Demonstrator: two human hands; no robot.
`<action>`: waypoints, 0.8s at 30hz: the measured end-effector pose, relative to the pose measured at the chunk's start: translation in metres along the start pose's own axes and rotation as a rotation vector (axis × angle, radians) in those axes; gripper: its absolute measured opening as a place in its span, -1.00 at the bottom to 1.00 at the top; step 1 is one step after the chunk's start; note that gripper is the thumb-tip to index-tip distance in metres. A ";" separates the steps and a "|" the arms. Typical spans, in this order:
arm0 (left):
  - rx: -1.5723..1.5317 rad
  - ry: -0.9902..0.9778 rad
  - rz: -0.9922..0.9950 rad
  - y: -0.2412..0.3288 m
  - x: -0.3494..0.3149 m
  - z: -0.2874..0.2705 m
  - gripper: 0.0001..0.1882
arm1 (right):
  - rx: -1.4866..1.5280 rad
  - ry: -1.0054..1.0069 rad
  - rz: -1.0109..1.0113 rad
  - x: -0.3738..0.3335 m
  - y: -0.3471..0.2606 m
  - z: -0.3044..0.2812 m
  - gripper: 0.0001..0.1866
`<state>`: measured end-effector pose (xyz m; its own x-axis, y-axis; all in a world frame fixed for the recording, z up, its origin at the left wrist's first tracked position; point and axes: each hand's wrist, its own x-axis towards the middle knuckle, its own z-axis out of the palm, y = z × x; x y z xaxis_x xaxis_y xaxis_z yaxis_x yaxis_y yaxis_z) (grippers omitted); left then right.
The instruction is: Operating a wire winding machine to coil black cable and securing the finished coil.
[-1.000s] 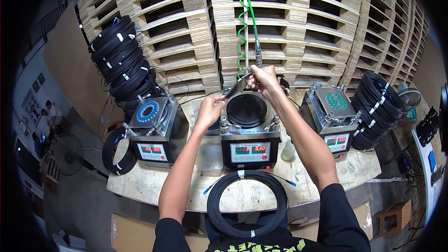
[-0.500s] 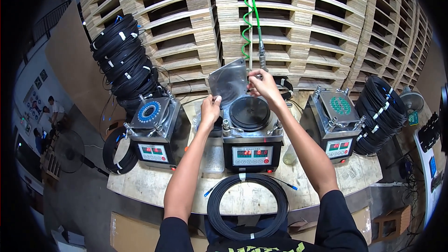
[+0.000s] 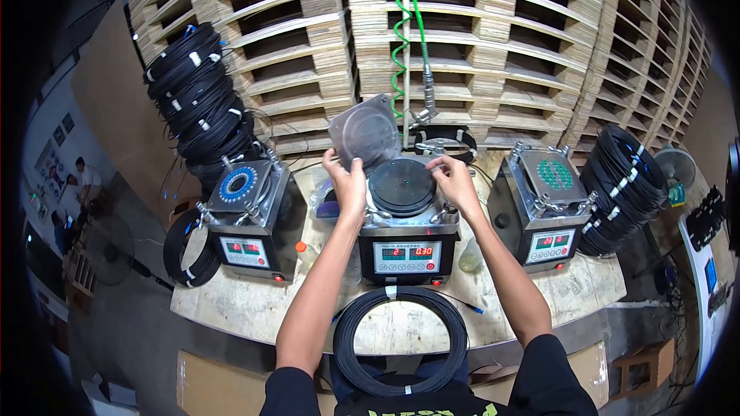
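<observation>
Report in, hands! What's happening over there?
Left hand by clear square sheet, grip unclear. Right hand at edge of black disc. Black cable coil in front of middle machine.

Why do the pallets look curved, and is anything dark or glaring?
Head view: fisheye distortion bows the pallets and the front of the table; head view: the corners are black, the floor at left dim; head view: red digits glow on the middle display.

Dressed in a black short-sleeved top (image 3: 437,404), with yellow-green block lettering (image 3: 490,410) across the front and plain loose sleeves (image 3: 549,376); in dark bluish trousers (image 3: 344,387) below the near edge of the pale wooden worktop (image 3: 239,304).
</observation>
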<state>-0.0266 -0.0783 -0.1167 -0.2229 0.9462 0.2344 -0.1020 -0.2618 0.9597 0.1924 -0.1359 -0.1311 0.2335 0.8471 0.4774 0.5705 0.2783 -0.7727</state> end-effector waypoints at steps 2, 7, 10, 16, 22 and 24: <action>0.011 0.098 0.200 0.004 -0.007 0.000 -0.46 | 0.062 -0.018 -0.058 0.020 0.017 0.003 -0.76; 0.307 -0.016 0.244 -0.007 -0.003 -0.021 -0.58 | 0.075 0.138 -0.117 0.104 0.034 0.006 -0.66; 0.335 -0.048 0.297 -0.008 -0.008 -0.005 -0.47 | -0.124 0.218 -0.010 0.161 0.069 -0.005 -0.46; 0.387 -0.059 0.293 -0.007 -0.008 -0.009 -0.46 | -0.244 0.117 0.061 0.206 0.066 0.026 -0.32; 0.427 -0.027 0.307 -0.003 -0.012 -0.011 -0.48 | -0.202 -0.118 0.006 0.202 0.039 0.007 -0.62; 0.421 -0.006 0.313 -0.006 -0.010 -0.015 -0.49 | -0.105 -0.179 0.040 0.189 0.015 0.002 -0.69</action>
<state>-0.0383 -0.0887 -0.1274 -0.1743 0.8364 0.5196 0.3672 -0.4344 0.8225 0.2439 0.0289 -0.0535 0.1194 0.9262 0.3576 0.6448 0.2015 -0.7373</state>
